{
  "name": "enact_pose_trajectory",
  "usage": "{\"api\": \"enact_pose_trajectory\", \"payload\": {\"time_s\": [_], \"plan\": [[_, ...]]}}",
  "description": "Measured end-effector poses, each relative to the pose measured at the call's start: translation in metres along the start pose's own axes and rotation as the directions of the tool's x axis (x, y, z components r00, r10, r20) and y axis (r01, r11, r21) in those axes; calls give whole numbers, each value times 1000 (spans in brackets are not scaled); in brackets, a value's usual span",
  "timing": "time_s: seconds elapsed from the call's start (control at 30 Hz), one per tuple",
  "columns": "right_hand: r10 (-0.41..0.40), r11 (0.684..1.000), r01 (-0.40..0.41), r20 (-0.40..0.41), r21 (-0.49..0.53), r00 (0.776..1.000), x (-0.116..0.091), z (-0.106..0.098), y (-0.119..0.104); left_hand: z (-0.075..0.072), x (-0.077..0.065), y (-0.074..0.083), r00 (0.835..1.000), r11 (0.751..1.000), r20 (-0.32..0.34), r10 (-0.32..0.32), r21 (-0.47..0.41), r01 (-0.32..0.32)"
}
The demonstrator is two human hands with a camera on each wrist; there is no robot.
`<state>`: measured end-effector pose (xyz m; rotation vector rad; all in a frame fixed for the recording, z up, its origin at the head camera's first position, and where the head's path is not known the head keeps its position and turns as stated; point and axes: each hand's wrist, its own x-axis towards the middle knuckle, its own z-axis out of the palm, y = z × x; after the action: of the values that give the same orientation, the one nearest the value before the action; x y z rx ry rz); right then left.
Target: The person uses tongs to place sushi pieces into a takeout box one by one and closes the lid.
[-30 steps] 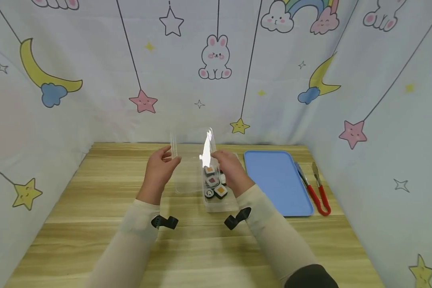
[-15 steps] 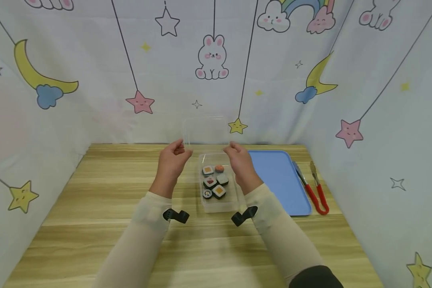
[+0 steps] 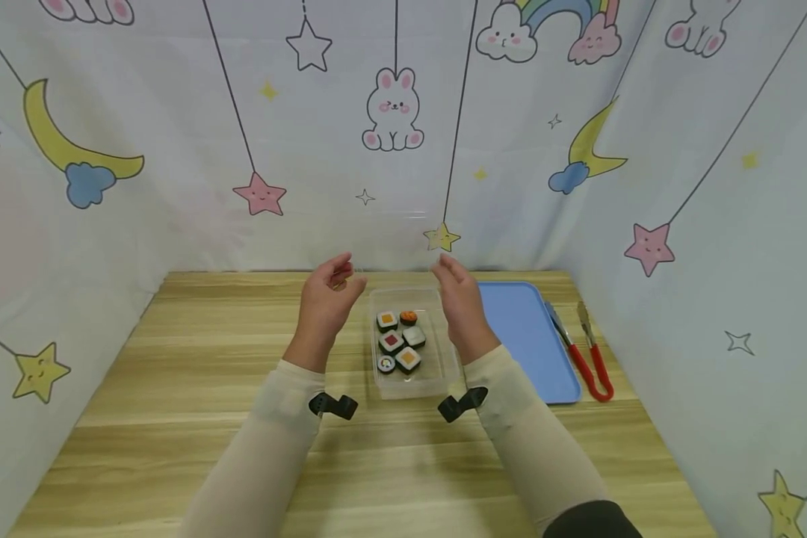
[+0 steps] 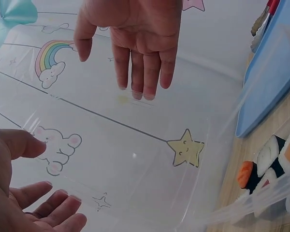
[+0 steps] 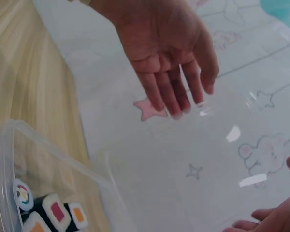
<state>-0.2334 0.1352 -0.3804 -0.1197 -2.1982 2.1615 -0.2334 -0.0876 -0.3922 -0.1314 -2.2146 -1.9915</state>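
Observation:
A clear plastic lid (image 3: 397,243) stands upright behind the container, close to the curtain; only faint edges and reflections show. My left hand (image 3: 326,306) is at its left side, thumb and fingers apart. On the other side is my right hand (image 3: 464,306), its fingers extended and the fingertips right at the lid's edge in the left wrist view. Neither hand grips anything. Below and between the hands sits a clear container (image 3: 413,388), uncovered. Several sushi pieces lie inside, among them a roll with a red centre (image 3: 391,342) and an orange-topped one (image 3: 409,317).
A blue tray (image 3: 527,336) lies right of the container, partly behind my right hand. Along its right side are red-handled metal tongs (image 3: 601,377). The wooden table (image 3: 242,448) ends at a printed curtain (image 3: 323,149) at the back and sides.
The lid moved from above the container's left part to upright behind it, and the sushi is uncovered. Both hands followed it, then loosened from its sides, fingers opening.

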Motion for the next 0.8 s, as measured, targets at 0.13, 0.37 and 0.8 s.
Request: {"api": "enact_pose_trajectory", "payload": {"time_s": [0.13, 0.37, 0.8], "plan": [[-38, 998, 37, 10, 51, 999, 1, -5, 4, 1, 0, -1, 1000, 999, 16, -9, -30, 9], [-56, 974, 54, 2, 221, 998, 4, -10, 5, 3, 3, -4, 1000, 996, 6, -20, -83, 20], [-68, 936, 71, -19, 344, 997, 5, -17, 9, 10, -2, -12, 1000, 971, -5, -9, -237, 7]]}}
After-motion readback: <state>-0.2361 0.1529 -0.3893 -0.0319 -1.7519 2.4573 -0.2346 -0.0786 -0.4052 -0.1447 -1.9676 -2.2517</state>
